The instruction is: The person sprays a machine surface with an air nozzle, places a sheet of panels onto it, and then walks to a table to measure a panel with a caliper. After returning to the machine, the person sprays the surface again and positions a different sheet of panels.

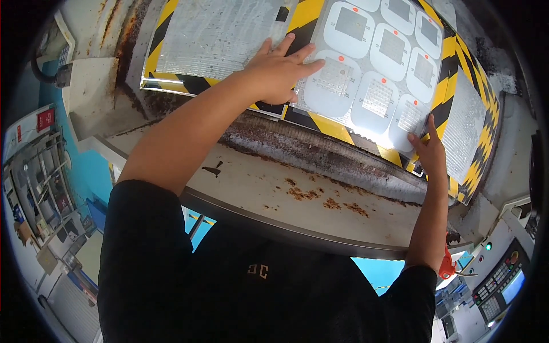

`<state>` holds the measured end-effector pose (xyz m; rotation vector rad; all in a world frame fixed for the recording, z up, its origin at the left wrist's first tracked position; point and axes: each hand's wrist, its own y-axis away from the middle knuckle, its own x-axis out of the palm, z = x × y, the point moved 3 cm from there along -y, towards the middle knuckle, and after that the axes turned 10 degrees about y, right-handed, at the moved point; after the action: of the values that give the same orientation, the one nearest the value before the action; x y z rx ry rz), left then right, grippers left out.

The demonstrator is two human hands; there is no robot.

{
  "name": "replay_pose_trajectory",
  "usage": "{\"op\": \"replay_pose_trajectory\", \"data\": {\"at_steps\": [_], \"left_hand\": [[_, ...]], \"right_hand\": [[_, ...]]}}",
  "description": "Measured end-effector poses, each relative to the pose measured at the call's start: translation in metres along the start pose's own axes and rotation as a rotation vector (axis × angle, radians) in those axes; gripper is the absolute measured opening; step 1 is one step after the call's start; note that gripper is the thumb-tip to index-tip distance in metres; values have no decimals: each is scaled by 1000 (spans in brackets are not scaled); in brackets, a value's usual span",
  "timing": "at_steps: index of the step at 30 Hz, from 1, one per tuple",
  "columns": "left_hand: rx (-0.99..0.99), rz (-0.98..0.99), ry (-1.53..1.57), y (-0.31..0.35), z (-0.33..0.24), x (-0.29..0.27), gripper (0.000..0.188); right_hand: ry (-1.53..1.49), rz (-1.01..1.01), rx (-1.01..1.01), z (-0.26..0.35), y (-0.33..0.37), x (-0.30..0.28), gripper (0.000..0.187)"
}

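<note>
Head view: black sleeves closest, forearms reaching up. Left hand (278,71) spread flat, pressing the translucent panel sheet (374,68) onto the striped machine bed (229,40). Right hand (430,150) pinches its lower corner. Sheet looks thin, light, floppy, probably slippery; edges seem best for gripping.

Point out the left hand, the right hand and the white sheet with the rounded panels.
left hand (280,74), head view, on the back of the hand pressed flat on the sheet.
right hand (430,150), head view, on the back of the hand at the sheet's lower corner.
white sheet (374,54), head view, on a rounded panel near its middle.
</note>
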<state>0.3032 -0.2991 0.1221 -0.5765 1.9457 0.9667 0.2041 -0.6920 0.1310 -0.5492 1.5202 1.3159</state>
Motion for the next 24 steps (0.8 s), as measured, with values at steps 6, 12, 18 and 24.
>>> {"op": "replay_pose_trajectory", "data": {"at_steps": [6,12,18,24], "left_hand": [[-5,13,-3,0,-2,-4,93],[-6,40,8,-1,-4,-12,93],[6,92,65,1,-4,-19,95],[-1,125,70,3,-6,-23,93]], "right_hand": [[-6,-5,-21,-2,-2,1,85],[20,-24,-24,0,-4,-3,85],[61,-66,-66,-13,-9,1,90],[12,-48,-70,2,3,-7,92]]}}
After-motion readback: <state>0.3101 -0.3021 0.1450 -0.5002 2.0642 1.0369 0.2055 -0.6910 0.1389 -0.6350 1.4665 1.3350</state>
